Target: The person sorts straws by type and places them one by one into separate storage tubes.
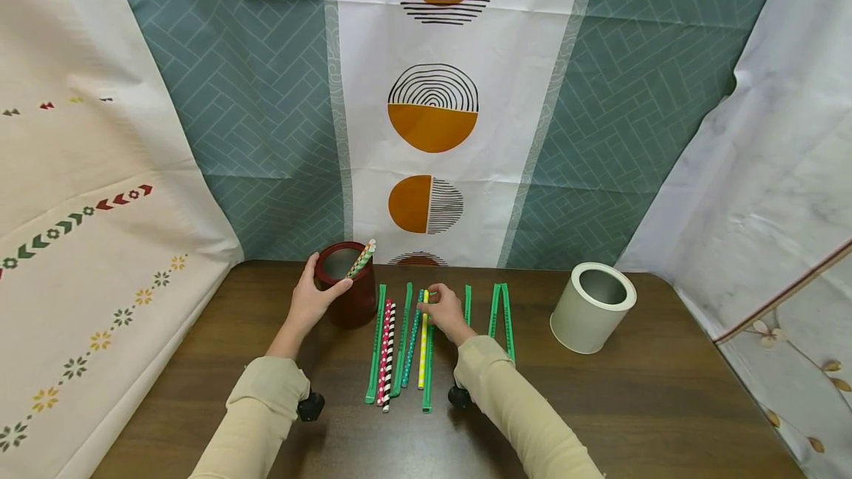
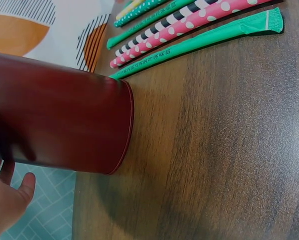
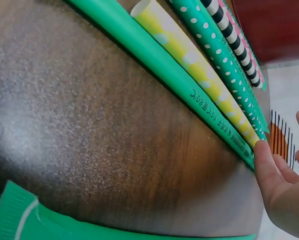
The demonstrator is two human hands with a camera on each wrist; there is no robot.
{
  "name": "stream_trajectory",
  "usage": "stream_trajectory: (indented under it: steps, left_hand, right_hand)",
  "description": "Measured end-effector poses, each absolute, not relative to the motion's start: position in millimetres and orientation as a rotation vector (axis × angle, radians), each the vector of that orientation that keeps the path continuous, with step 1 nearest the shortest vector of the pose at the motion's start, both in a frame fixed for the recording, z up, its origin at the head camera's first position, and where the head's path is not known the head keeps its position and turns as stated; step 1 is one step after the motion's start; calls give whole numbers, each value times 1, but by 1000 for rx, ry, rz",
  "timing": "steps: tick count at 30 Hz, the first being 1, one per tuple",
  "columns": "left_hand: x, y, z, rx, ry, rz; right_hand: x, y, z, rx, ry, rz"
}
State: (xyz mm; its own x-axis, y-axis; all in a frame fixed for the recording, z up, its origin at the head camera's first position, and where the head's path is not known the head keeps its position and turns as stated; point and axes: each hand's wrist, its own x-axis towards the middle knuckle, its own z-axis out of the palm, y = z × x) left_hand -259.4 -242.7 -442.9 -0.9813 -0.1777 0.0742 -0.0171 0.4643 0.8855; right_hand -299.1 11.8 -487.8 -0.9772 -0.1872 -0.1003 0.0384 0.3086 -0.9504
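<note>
My left hand [image 1: 313, 300] grips a dark red cylindrical cup [image 1: 353, 301] near its rim, the thumb on its front. Light patterned paper straws [image 1: 362, 259] stick out of this cup. Over the upper end of a yellow dotted straw [image 1: 423, 346], my right hand [image 1: 447, 313] has its fingers spread apart. One fingertip [image 3: 261, 150] touches or nearly touches that straw's end in the right wrist view. Beside it lie a green dotted straw [image 1: 412, 338], a black-and-white striped straw [image 1: 389, 361], a pink dotted straw [image 1: 383, 353] and several green-wrapped straws [image 1: 376, 346].
A cream cylindrical cup [image 1: 592, 309] stands at the right. Between it and my right hand lie more green-wrapped straws [image 1: 508, 316]. Everything rests on a dark wooden table [image 1: 665, 405], with a patterned cloth [image 1: 266, 131] hanging behind it.
</note>
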Motion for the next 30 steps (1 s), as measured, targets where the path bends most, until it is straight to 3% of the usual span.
stream_trajectory:
  steps: [17,30]
  left_hand:
    - [-259,-244,-443,181,-2569,-1522]
    - [-259,-243,-444,174,-2560,-1544]
  right_hand:
    - [-296,-3,-500,-170,2519,-1573]
    - [-293,-2,-500,-233,2821,-1144]
